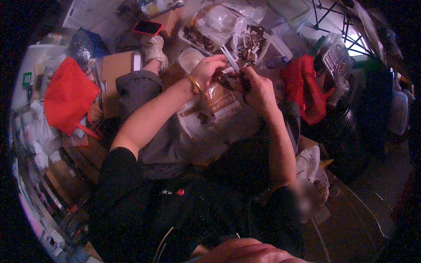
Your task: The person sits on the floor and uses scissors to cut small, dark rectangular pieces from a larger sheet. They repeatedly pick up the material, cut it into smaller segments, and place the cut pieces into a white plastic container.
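Observation:
My right hand (258, 86) grips a pair of scissors (231, 59), whose pale blades point up and to the left. Close by on the left, my left hand (209, 70) has its fingers bent around a small dark brown piece with pale printed parts; its exact kind cannot be told. Beneath both hands, a brown and white printed plastic bag (223, 102) lies over my lap. Just beyond the hands, a pale tray (266, 49) holds many brown and white scraps and clear plastic packaging. A translucent round container (190, 59) stands beside my left hand.
Red fabric bags lie at the left (69, 95) and the right (307, 88). A cardboard box (119, 70) stands near my foot, and a phone in a red case (148, 28) rests farther back. A clear plastic container (334, 56) is at the upper right.

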Action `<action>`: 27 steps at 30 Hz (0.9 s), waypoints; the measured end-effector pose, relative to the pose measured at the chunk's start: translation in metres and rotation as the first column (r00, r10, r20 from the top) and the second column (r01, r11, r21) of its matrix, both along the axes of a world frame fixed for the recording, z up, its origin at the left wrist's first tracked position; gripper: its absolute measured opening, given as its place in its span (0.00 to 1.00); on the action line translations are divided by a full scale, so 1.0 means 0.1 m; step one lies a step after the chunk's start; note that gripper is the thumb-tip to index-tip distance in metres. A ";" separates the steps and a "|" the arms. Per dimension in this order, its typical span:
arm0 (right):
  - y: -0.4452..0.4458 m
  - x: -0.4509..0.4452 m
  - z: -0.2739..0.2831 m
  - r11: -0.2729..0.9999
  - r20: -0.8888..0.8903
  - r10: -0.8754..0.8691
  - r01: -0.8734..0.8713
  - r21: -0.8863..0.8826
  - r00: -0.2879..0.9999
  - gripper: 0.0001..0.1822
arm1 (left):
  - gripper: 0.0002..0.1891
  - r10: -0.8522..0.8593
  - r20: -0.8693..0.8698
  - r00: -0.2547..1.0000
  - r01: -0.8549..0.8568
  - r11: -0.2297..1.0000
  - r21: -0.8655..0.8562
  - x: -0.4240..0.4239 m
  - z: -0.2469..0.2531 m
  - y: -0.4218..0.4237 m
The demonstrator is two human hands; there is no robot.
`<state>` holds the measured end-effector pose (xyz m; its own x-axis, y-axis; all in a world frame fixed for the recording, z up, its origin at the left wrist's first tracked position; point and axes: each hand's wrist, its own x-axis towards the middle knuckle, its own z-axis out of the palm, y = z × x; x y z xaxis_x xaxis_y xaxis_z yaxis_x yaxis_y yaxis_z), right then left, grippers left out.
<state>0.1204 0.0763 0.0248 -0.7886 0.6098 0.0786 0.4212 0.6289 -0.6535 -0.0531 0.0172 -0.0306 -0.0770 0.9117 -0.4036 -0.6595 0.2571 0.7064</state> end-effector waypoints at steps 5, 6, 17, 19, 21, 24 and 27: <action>-0.08 -0.13 -0.04 0.995 -0.005 -0.008 0.008 0.097 1.000 0.16 | 0.12 -0.112 -0.179 0.977 0.126 0.990 0.066 -0.01 -0.04 -0.02; -0.08 -0.14 -0.03 0.997 0.051 -0.043 0.039 0.072 0.998 0.14 | 0.11 -0.182 -0.210 0.961 0.192 0.981 0.025 -0.03 -0.08 -0.01; 0.04 -0.02 0.08 0.733 -0.008 -0.277 0.206 -0.648 0.961 0.05 | 0.13 -0.560 -0.402 0.724 0.579 0.811 -0.086 -0.14 0.01 -0.04; 0.05 0.03 0.10 0.739 -0.069 -0.202 0.106 -0.665 0.977 0.06 | 0.19 -0.509 -0.589 0.627 0.651 0.758 0.037 -0.18 0.07 -0.01; 0.05 0.04 0.01 0.816 -0.114 -0.129 0.040 -0.577 0.985 0.05 | 0.21 -0.323 -0.716 0.619 0.691 0.657 0.302 -0.19 -0.05 0.04; -0.02 -0.03 0.01 0.945 0.038 -0.136 0.141 -0.294 0.990 0.05 | 0.18 -0.662 -0.299 0.687 0.715 0.688 0.120 -0.03 0.00 -0.09; -0.03 -0.05 -0.02 0.964 -0.081 -0.168 0.146 -0.224 0.983 0.06 | 0.15 -0.716 -0.102 0.690 0.723 0.679 0.123 0.03 0.09 -0.12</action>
